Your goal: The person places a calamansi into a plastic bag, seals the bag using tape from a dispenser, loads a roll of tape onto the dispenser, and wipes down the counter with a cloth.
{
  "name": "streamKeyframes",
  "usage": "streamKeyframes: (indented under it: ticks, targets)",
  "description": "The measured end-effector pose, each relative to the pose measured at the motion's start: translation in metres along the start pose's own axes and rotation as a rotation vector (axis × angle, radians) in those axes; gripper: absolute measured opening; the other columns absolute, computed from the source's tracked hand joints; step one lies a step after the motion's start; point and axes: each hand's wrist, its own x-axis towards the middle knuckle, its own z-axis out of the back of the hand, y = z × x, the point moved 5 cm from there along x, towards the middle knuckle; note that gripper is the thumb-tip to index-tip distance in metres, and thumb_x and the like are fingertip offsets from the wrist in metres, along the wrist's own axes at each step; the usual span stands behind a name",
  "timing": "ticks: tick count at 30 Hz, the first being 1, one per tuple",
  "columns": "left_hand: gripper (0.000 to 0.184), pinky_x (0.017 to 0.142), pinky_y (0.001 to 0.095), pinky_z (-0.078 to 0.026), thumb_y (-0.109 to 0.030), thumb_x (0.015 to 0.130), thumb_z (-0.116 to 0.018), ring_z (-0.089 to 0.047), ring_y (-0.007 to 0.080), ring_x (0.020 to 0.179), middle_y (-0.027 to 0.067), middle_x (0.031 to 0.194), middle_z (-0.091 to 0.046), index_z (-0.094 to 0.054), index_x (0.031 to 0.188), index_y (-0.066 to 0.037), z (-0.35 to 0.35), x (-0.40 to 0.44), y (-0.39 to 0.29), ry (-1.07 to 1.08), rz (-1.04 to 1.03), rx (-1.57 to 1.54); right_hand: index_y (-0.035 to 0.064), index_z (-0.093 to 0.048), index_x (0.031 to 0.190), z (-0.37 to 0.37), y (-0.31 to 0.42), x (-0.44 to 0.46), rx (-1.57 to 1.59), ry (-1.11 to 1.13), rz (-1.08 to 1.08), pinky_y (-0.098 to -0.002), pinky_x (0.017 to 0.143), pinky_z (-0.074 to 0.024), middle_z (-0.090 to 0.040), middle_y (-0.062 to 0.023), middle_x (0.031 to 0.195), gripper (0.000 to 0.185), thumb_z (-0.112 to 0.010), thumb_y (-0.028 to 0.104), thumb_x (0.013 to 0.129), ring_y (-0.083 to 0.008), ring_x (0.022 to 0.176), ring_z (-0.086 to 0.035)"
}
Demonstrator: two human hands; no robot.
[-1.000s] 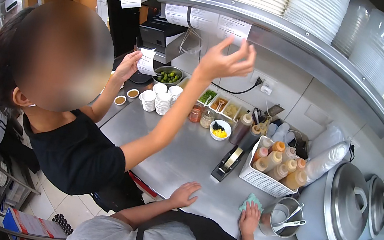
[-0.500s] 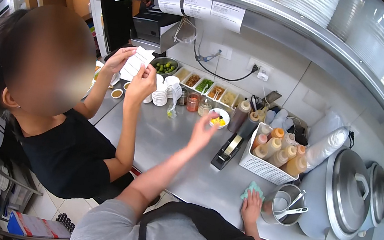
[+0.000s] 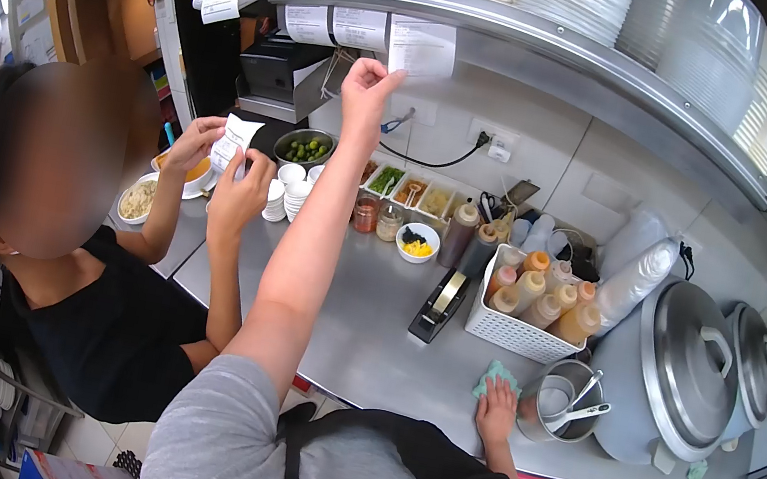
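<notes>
My left hand is raised to the shelf rail, its fingers pinched at the lower left corner of a printed paper slip that hangs there. Low on the right, my right hand presses on a crumpled green cloth on the steel counter, its fingers bent over the cloth. Beside that hand stands a metal pot with white-handled utensils in it. A white bowl with yellow and black food sits farther back, near a black tape dispenser.
A co-worker at left holds a small paper slip in both hands. A white basket of sauce bottles stands mid-counter, with large lidded pots to the right. Stacked containers fill the shelf above.
My left hand has gone from near the white bowl up and left to the hanging slip. My right hand stays on the cloth. The co-worker's slip is lower, and the view has shifted.
</notes>
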Motion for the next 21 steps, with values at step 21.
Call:
streamKeyframes:
  ticks: [21]
  targets:
    - [0.041,0.065,0.0179,-0.039,0.008,0.069,-0.046,-0.05,0.0066,0.077,0.0055,0.104,-0.054,-0.06,0.106,-0.004,-0.01,-0.02,-0.044,0.014,-0.228,0.557,0.0127,-0.049,0.118,-0.002,-0.001,0.0,-0.001,0.004,0.001,-0.0446,0.099,-0.0255,-0.045,-0.0093,0.124,0.04,-0.051,0.02,0.079,-0.0284,0.118,-0.038]
